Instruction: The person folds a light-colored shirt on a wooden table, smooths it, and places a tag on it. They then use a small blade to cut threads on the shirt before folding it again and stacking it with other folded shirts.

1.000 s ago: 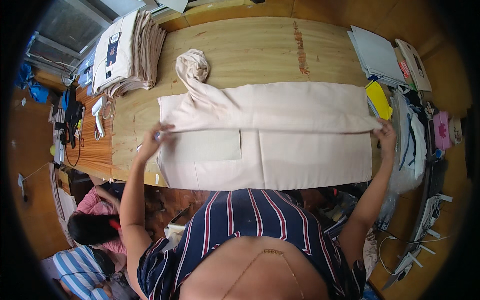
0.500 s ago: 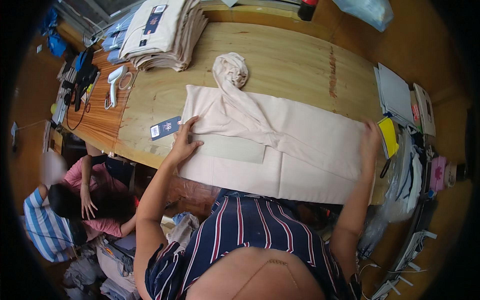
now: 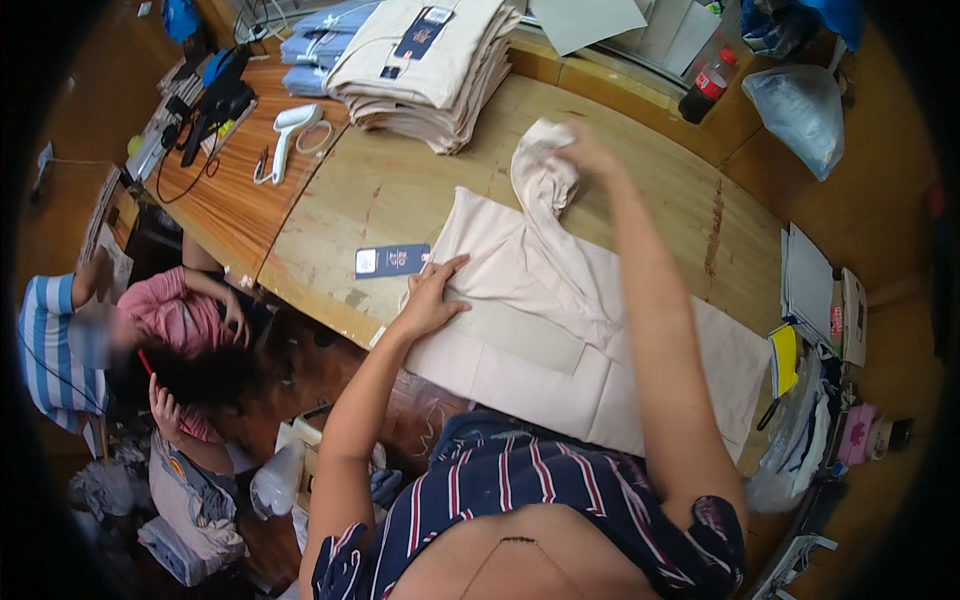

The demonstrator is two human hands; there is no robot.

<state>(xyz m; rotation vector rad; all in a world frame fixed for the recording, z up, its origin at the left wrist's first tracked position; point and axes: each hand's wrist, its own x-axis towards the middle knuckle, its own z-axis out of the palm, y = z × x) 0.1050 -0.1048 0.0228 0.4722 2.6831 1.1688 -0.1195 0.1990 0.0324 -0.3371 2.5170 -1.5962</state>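
A pale pink garment [image 3: 700, 345] lies folded into a long panel along the table's near edge. Its sleeve [image 3: 540, 165] stretches beyond the panel to a bunched end. At that end my right hand [image 3: 590, 155] is closed on the sleeve, somewhat blurred, with its arm crossing over the cloth. My left hand [image 3: 437, 302] rests on the garment's left part, fingers apart. Under its fingers begins a pale flat strip [image 3: 530, 338], like card, lying on the cloth. A dark blue tag [image 3: 392, 261] sits on the table beside the garment's left edge.
Stacked cream garments [image 3: 430, 70] with tags stand at the back left, beside folded blue ones [image 3: 310, 50]. A white handheld device [image 3: 290, 135] lies left. A cola bottle [image 3: 707, 88] stands on the back ledge. Papers [image 3: 808, 285] and a yellow item [image 3: 785, 360] line the right; two people are lower left.
My right hand has gone from the garment's right end to the bunched sleeve end at the back, which now stands higher. My left hand stays at the garment's left. The view has shifted.
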